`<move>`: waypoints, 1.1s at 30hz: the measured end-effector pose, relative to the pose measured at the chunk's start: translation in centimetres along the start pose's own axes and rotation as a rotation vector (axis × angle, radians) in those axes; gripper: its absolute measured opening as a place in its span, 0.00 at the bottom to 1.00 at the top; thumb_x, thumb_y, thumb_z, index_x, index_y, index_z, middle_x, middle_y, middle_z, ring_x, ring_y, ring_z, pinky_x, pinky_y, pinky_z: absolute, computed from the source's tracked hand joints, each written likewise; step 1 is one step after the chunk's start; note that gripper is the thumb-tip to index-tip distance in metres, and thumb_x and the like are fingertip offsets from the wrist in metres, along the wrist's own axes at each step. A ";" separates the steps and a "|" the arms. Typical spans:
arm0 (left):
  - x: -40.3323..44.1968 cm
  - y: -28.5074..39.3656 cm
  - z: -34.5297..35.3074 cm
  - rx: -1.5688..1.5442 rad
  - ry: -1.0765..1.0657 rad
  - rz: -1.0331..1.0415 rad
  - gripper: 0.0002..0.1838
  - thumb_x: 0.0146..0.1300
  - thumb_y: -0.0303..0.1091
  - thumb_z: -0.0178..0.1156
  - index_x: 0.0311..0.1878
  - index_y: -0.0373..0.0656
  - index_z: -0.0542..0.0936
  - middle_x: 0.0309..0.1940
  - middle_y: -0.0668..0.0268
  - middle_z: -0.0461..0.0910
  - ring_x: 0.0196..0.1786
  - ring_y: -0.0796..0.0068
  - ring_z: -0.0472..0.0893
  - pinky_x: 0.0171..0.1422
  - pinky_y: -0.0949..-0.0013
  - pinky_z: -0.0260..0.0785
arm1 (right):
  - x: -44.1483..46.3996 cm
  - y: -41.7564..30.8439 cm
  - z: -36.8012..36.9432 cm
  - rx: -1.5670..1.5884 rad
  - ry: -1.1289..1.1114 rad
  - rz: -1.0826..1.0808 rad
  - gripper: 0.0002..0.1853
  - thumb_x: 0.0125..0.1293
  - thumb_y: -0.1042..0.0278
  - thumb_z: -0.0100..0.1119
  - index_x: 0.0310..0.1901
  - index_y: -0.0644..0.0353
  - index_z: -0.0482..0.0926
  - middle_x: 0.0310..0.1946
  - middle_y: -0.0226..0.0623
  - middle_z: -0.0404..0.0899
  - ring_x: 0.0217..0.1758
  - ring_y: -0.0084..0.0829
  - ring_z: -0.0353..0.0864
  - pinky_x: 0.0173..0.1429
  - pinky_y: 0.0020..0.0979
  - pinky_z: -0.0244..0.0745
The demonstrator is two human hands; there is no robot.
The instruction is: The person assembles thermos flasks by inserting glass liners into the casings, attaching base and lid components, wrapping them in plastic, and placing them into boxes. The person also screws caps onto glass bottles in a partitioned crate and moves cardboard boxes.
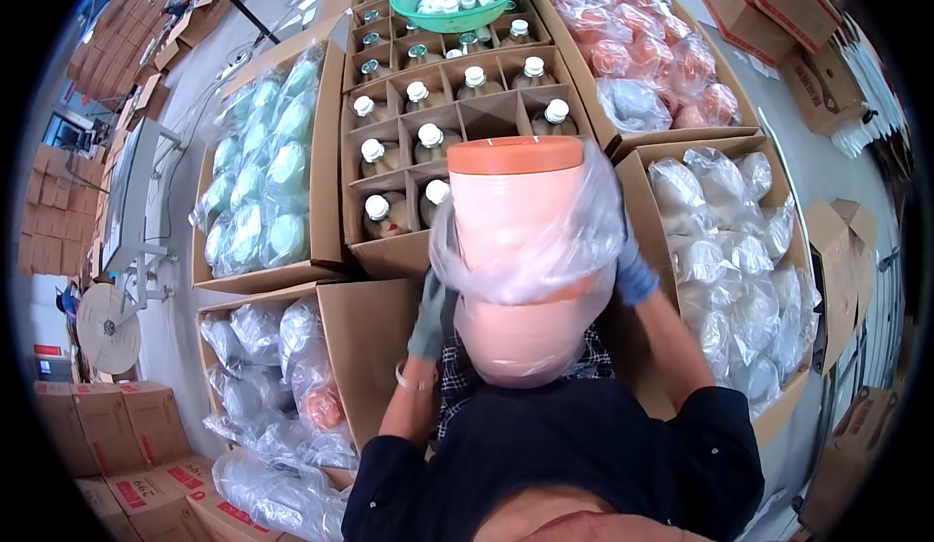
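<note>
A stack of pink-orange plastic containers [516, 221] in a clear bag stands in front of my chest, its orange rim up. My right hand [632, 268], in a blue-grey glove, is at the stack's right side, its fingers mostly hidden by the bag. On the left side my left hand [429, 318], in a grey-green glove, is beside the bag, fingers partly hidden behind it. Just beyond the stack, a divided carton [482, 112] holds several bottles with white caps.
A green basin [454, 17] of white caps rests on the farther bottles. Open cartons of bagged green [255, 167], orange [637, 46], white [744, 270] and clear [255, 347] wares surround me. Closed cartons [115, 425] are stacked at the lower left.
</note>
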State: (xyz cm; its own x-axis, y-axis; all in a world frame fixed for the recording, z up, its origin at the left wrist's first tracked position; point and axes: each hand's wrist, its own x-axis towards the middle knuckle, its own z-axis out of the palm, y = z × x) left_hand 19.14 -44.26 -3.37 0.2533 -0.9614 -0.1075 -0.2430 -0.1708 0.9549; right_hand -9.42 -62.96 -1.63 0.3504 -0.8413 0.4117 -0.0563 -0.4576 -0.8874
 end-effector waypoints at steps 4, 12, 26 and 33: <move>-4.3 0.8 -5.9 -0.292 -0.291 -0.066 0.29 0.66 0.38 0.56 0.66 0.34 0.64 0.62 0.54 0.71 0.65 0.66 0.69 0.69 0.66 0.59 | -5.8 -0.6 -1.2 -0.218 -0.396 -0.002 0.25 0.62 0.62 0.60 0.59 0.63 0.71 0.62 0.49 0.68 0.66 0.45 0.66 0.70 0.37 0.58; 16.8 8.3 -6.1 -0.384 0.014 0.283 0.25 0.72 0.50 0.45 0.60 0.40 0.73 0.55 0.67 0.77 0.55 0.74 0.76 0.61 0.66 0.68 | 11.6 -15.6 -3.1 -0.318 -0.080 -0.137 0.15 0.66 0.74 0.52 0.54 0.65 0.75 0.49 0.41 0.78 0.53 0.33 0.77 0.58 0.29 0.69; 12.0 14.7 -3.9 -0.668 0.025 0.364 0.26 0.71 0.44 0.48 0.64 0.34 0.67 0.54 0.57 0.76 0.57 0.66 0.76 0.64 0.64 0.66 | 17.8 -8.4 -0.2 -0.114 -0.542 -0.251 0.31 0.61 0.42 0.52 0.49 0.67 0.79 0.52 0.46 0.77 0.60 0.44 0.73 0.66 0.41 0.63; 13.0 18.7 -3.9 -0.423 -0.136 0.568 0.33 0.58 0.42 0.62 0.64 0.35 0.68 0.62 0.56 0.69 0.65 0.62 0.68 0.70 0.61 0.56 | 17.0 -10.6 3.8 0.524 -0.462 -0.272 0.28 0.59 0.41 0.56 0.41 0.65 0.81 0.38 0.41 0.82 0.52 0.43 0.77 0.64 0.43 0.67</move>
State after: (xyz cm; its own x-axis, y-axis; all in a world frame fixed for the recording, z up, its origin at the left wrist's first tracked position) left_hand 21.57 -59.07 14.16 0.0701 -0.8999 0.4305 0.0874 0.4354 0.8960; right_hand 0.73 -71.34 13.98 0.6515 -0.4589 0.6041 0.5004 -0.3385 -0.7968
